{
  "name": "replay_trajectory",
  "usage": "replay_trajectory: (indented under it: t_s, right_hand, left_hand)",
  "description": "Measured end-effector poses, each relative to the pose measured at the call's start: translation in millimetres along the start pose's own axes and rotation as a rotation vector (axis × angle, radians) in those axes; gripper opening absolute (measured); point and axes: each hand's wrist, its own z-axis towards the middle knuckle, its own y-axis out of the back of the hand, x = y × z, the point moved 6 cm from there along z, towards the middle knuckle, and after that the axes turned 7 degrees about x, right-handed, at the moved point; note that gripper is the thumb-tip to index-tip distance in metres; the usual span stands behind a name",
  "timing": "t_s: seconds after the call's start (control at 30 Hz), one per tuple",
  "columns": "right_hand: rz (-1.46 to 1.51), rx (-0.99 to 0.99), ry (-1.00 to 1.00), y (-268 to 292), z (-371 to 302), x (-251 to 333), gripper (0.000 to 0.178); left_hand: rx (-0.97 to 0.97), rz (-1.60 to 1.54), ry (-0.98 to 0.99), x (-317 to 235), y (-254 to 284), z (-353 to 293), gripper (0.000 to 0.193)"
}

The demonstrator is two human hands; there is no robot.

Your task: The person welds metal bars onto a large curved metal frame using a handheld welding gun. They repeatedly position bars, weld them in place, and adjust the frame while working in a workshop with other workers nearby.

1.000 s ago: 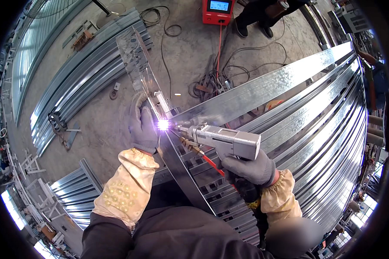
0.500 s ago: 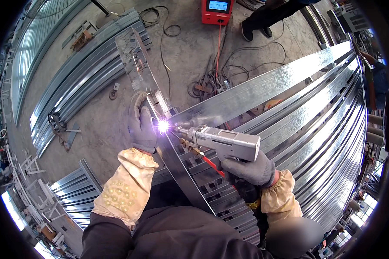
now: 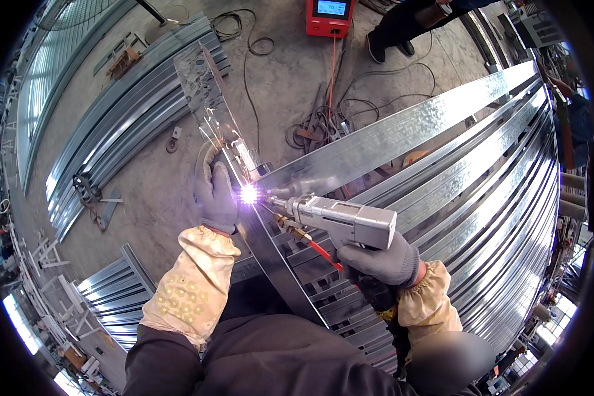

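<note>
My right hand (image 3: 384, 259), in a grey glove, wraps round the grip of a silver handheld welding gun (image 3: 346, 218). Its nozzle points left at a bright violet-white weld spot (image 3: 249, 193), where glare hides the joint. Sparks spray from there toward the far side. My left hand (image 3: 218, 195), also grey-gloved, is closed at the left of the glow, its fingers curled against a narrow metal piece (image 3: 244, 157); the exact grip is partly hidden. A flat steel bar (image 3: 277, 274) runs from the weld toward my body. A wide galvanized beam (image 3: 402, 135) meets the joint from the right.
Several long metal profiles (image 3: 468, 218) spread out on the right. More profiles (image 3: 132, 112) lie stacked on the floor at the left. A red machine (image 3: 330, 25) with a lit screen stands at the back, near a person's legs (image 3: 402, 33). Cables (image 3: 369, 109) cross the floor.
More sparks now fly from the weld spot toward the far side and past my left hand. Both hands and the welding gun stay almost in place.
</note>
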Motion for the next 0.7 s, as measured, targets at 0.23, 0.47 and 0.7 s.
replay_trajectory:
  t_s: [0.23,0.47,0.7]
  right_hand:
    - [-0.005,0.008,0.015,-1.3,-1.9,2.6,0.036]
    - [-0.005,0.032,0.017,-4.9,-4.8,7.0,0.028]
    - [-0.042,0.032,0.013,-3.4,-5.9,1.7,0.023]
  left_hand:
    - [0.008,-0.044,0.026,3.7,-0.7,-1.0,0.036]
    - [0.017,-0.008,0.003,3.2,0.3,0.5,0.036]
    - [0.018,0.036,-0.028,1.6,0.1,1.5,0.036]
